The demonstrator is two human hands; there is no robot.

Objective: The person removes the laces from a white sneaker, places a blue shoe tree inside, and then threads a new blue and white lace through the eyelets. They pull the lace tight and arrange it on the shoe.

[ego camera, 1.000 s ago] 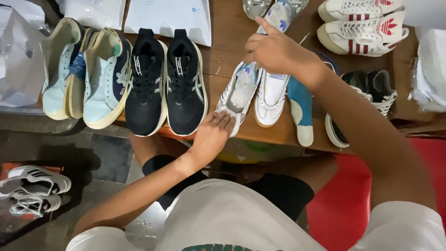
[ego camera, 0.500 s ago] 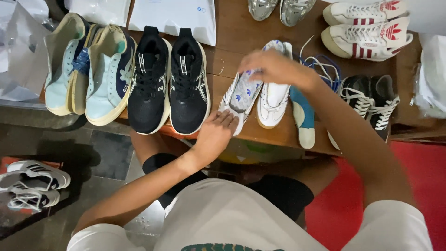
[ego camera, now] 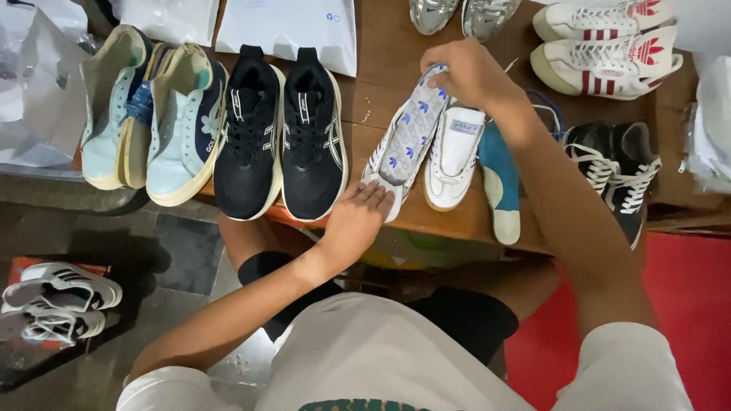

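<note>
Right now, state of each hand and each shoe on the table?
left hand: flat on the toe end of the insole
right hand: gripping the insole's far end
insole: grey with blue print, lying along the white shoe
white shoe: upright, laces loose
black pair: upright, side by side, laced
blue sole piece: lying flat beside the white shoe

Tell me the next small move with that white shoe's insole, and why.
Probably press the patterned insole down flat into the white shoe. The left hand steadies the shoe at one end, the right hand pinches the insole's other end, and the insole lies along the opening, seemingly not fully seated.
</note>
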